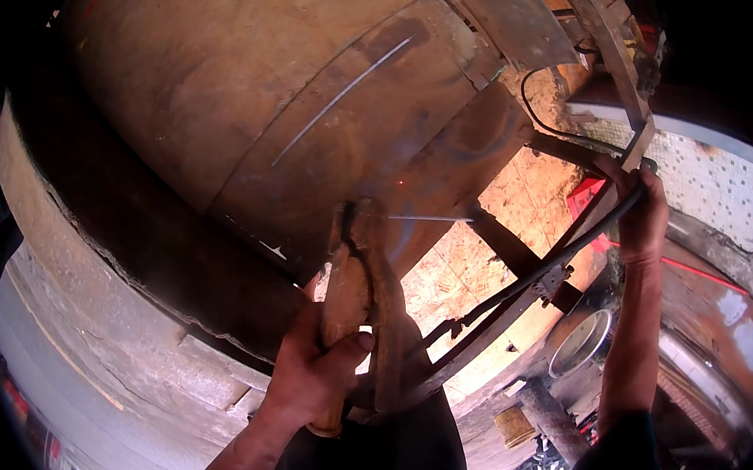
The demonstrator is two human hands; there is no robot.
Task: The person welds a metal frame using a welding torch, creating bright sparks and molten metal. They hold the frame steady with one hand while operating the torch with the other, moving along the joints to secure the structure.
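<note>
My left hand (304, 376) is closed round a worn brown two-armed tool (346, 296), its thumb across the near arm. The tool's dark tip points away from me over a large rusty metal sheet (203, 89); I cannot make out its exact kind. Beyond the tip lies a thin pale rod (433, 218) at the sheet's near edge. A tiny orange glowing spot (401, 182) shows on the sheet. Off to the right, my right hand (639, 216) is wrapped round a black cable (566, 250), close to the end of a metal bar (640, 142).
Another pale thin rod (342, 102) rests on the sheet. A dark frame bar (503, 246) crosses an opening over a sunlit floor. Below stand a round pale-rimmed object (580, 342) and a yellowish can (514, 426). A curved metal panel (103, 286) runs along the left.
</note>
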